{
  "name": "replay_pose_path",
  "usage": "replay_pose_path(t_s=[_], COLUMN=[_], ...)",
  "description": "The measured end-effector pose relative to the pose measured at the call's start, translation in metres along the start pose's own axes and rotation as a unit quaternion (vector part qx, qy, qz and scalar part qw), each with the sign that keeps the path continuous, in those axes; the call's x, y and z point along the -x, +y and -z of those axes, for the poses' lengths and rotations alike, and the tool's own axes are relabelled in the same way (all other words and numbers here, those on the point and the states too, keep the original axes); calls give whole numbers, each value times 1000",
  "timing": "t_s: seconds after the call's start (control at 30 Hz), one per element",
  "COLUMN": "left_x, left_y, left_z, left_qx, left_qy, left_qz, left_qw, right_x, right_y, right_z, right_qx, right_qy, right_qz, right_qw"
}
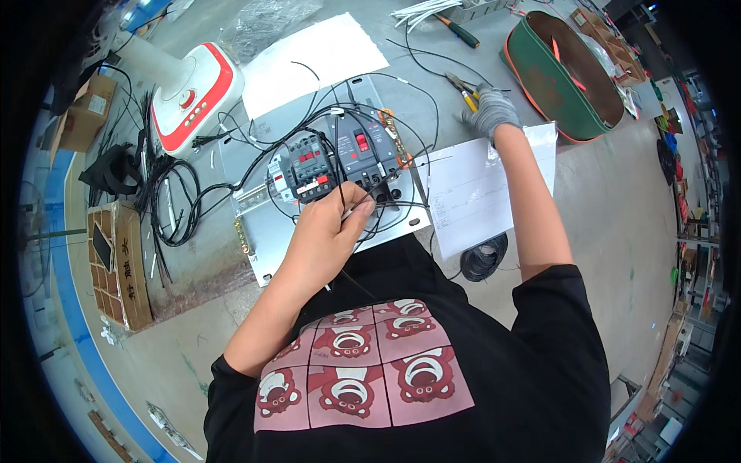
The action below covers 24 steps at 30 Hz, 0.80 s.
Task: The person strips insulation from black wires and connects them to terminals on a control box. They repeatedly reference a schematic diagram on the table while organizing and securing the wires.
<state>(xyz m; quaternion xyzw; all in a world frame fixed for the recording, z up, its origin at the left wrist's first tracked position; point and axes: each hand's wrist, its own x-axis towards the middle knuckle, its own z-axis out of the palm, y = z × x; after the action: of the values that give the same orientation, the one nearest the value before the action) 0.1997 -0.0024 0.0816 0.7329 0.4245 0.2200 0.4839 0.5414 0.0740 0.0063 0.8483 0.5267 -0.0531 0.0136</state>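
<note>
My left hand (333,228) is closed in a pinch on a thin black wire at the front edge of the electrical assembly. That assembly carries a dark grey circuit breaker (361,145) with a red switch and a contactor block (309,166), both on a silver metal mounting plate (278,245). Black wires (266,147) loop over it, and some ends hang loose. My right hand (494,112), in a grey glove, is at the right, its fingers around the yellow handles of small pliers (466,94). The pliers' jaws point away from me; the glove partly hides the handles.
A printed sheet (471,189) lies right of the plate, with a black wire coil (484,258) below it. Far right stands a green oval bin (532,73). A screwdriver (461,32) lies at the back. Left are a white-and-red fan base (193,96), wire bundles (181,224) and a compartmented box (127,262).
</note>
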Motion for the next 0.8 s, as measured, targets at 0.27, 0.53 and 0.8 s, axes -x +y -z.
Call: replay_pose_path(t_s=[0.27, 0.53, 0.8], left_x=[11, 15, 17], left_y=[0, -1, 3], left_z=[12, 17, 14], left_qx=[-39, -83, -64], left_qy=[-4, 5, 0], left_qz=[51, 36, 50], left_qw=[998, 996, 997], right_x=[-15, -21, 237], right_y=[0, 78, 9], right_z=[4, 41, 73], right_qx=[-5, -278, -477], right_qy=[-7, 351, -210], right_qz=[32, 102, 39], right_qw=[999, 888, 853])
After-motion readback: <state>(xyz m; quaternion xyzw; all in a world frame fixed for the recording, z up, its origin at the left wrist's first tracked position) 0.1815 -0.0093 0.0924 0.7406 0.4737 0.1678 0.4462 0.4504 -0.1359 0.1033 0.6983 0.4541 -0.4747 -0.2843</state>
